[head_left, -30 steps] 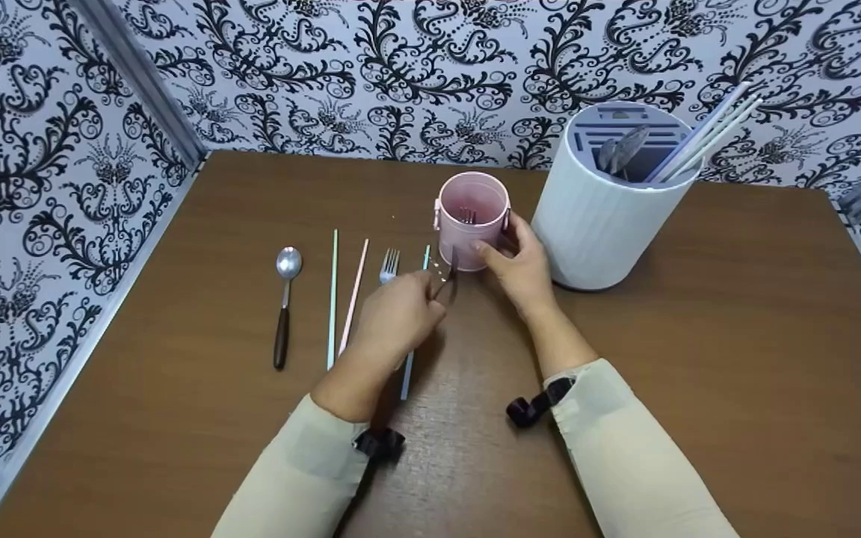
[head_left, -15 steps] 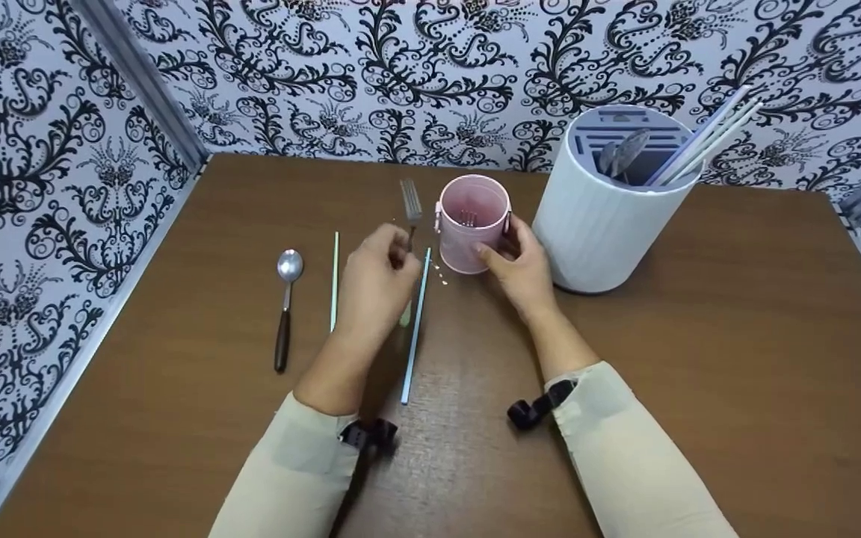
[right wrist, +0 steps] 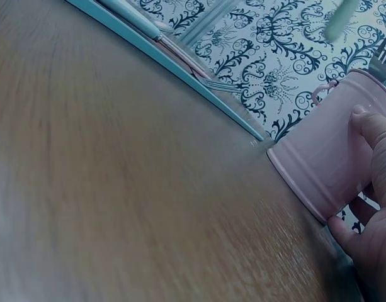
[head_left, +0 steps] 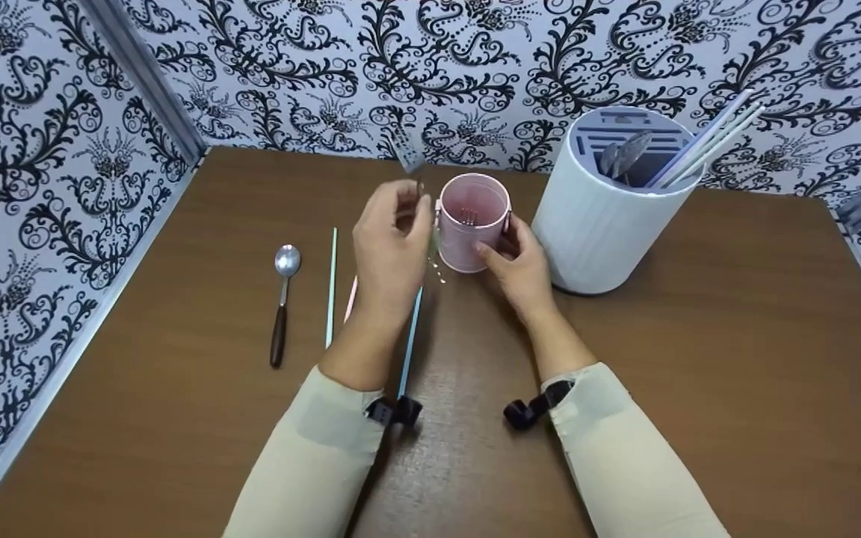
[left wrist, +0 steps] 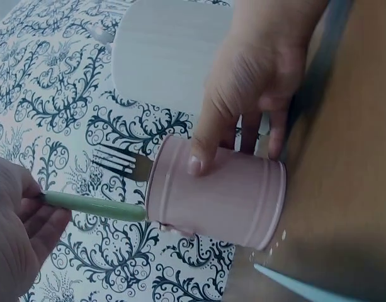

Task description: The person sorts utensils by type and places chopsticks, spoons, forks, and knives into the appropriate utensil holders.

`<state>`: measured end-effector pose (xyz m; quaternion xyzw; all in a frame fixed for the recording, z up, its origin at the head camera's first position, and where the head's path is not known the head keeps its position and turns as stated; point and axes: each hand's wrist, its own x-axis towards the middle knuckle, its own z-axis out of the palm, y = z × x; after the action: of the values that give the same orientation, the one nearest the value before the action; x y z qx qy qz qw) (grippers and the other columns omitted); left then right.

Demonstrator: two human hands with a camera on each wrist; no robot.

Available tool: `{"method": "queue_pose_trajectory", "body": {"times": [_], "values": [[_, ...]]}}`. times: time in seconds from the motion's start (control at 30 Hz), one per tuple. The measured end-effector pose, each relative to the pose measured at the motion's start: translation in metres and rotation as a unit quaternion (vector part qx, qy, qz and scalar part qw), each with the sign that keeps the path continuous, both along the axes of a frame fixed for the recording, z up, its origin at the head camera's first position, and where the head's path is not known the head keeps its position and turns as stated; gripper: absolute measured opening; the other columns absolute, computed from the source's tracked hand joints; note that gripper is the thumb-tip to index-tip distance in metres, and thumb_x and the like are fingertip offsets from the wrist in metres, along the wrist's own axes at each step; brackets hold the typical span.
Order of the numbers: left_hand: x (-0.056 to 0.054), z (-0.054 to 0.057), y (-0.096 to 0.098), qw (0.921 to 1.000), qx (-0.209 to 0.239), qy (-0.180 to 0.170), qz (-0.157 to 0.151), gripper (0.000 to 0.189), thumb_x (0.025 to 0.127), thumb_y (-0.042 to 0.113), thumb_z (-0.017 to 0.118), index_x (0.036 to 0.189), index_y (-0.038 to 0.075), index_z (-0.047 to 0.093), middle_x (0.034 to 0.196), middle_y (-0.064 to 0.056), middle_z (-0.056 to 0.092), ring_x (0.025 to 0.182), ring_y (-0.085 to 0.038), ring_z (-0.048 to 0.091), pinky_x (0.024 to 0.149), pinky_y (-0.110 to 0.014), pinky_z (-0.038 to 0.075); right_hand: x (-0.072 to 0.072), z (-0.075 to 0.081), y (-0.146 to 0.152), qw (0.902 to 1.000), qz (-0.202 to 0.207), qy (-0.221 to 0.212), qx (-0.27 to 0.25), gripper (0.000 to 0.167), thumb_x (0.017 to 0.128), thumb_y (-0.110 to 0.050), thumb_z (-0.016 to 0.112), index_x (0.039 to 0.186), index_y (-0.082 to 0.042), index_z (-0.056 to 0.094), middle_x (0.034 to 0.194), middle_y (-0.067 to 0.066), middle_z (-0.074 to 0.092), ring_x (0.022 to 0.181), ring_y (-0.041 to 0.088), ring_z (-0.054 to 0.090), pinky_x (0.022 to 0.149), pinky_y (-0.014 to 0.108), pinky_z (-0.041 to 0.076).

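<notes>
Our left hand (head_left: 392, 235) pinches a fork (head_left: 406, 152), tines up, its green handle (left wrist: 98, 206) hanging just beside the rim of the pink cup (head_left: 462, 250). Our right hand (head_left: 520, 269) is curled round that cup, which stands upright on the table (head_left: 759, 373) with a second fork (head_left: 468, 217) inside. We judge that a handle lowered off line could catch the rim or jam against the second fork, and such a push, met by a slack right grip, could tip the cup.
</notes>
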<state>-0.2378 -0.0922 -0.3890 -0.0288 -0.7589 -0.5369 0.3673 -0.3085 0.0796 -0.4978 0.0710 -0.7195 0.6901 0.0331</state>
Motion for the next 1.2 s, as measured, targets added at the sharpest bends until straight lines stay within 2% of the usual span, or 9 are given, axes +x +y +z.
{"method": "queue_pose_trajectory", "body": {"times": [0.17, 0.37, 0.53, 0.77, 1.0, 1.2], "values": [[-0.005, 0.002, 0.009, 0.9986, 0.035, 0.037, 0.011, 0.005, 0.094, -0.001, 0.068, 0.098, -0.005, 0.069, 0.096, -0.016, 0.068, 0.092, -0.023, 0.07, 0.086, -0.023, 0.06, 0.0, 0.0, -0.001, 1.0, -0.005, -0.001, 0.003, 0.075, 0.089, -0.01, 0.079, 0.154, 0.0, 0.044, 0.151, 0.022, 0.054, 0.137, 0.035, 0.055, 0.114, 0.048, 0.047], [-0.012, -0.003, 0.02, 0.9974, 0.05, 0.047, 0.02, 0.002, 0.093, -0.003, 0.069, 0.094, -0.002, 0.067, 0.097, -0.016, 0.068, 0.093, -0.022, 0.07, 0.087, -0.022, 0.06, 0.0, 0.0, -0.001, 1.0, -0.003, -0.002, 0.009, 0.075, 0.089, -0.012, 0.08, 0.154, -0.001, 0.044, 0.152, 0.021, 0.054, 0.138, 0.034, 0.055, 0.115, 0.047, 0.048], [-0.018, -0.012, 0.024, 0.9984, 0.04, 0.033, 0.02, 0.006, 0.093, 0.0, 0.07, 0.096, -0.004, 0.067, 0.098, -0.016, 0.069, 0.096, -0.023, 0.07, 0.09, -0.022, 0.058, 0.0, 0.001, 0.0, 0.9999, -0.005, -0.003, 0.014, 0.075, 0.089, -0.013, 0.08, 0.154, -0.001, 0.045, 0.152, 0.021, 0.054, 0.137, 0.034, 0.056, 0.115, 0.046, 0.048], [-0.025, -0.027, 0.026, 0.9983, 0.058, 0.006, -0.007, 0.008, 0.094, 0.0, 0.071, 0.099, -0.006, 0.069, 0.098, -0.017, 0.07, 0.094, -0.024, 0.071, 0.088, -0.022, 0.06, 0.0, 0.0, 0.0, 0.9996, -0.007, -0.004, 0.028, 0.072, 0.091, -0.012, 0.078, 0.154, -0.001, 0.045, 0.15, 0.021, 0.056, 0.136, 0.034, 0.057, 0.114, 0.044, 0.049], [-0.027, -0.036, 0.031, 0.9996, 0.02, -0.014, -0.014, 0.009, 0.095, 0.003, 0.071, 0.1, -0.004, 0.071, 0.1, -0.016, 0.073, 0.095, -0.024, 0.072, 0.09, -0.025, 0.06, 0.0, 0.0, -0.001, 0.9996, -0.011, 0.002, 0.027, 0.069, 0.091, -0.003, 0.071, 0.154, 0.001, 0.044, 0.15, 0.023, 0.055, 0.136, 0.035, 0.057, 0.114, 0.045, 0.049], [-0.027, -0.038, 0.033, 0.9993, -0.005, -0.035, -0.015, 0.008, 0.093, 0.001, 0.071, 0.099, -0.004, 0.071, 0.099, -0.016, 0.07, 0.095, -0.023, 0.07, 0.089, -0.019, 0.059, -0.001, -0.002, 0.001, 0.9994, -0.013, 0.004, 0.033, 0.068, 0.091, -0.003, 0.071, 0.154, 0.001, 0.045, 0.15, 0.022, 0.055, 0.135, 0.035, 0.057, 0.113, 0.044, 0.05]]}}
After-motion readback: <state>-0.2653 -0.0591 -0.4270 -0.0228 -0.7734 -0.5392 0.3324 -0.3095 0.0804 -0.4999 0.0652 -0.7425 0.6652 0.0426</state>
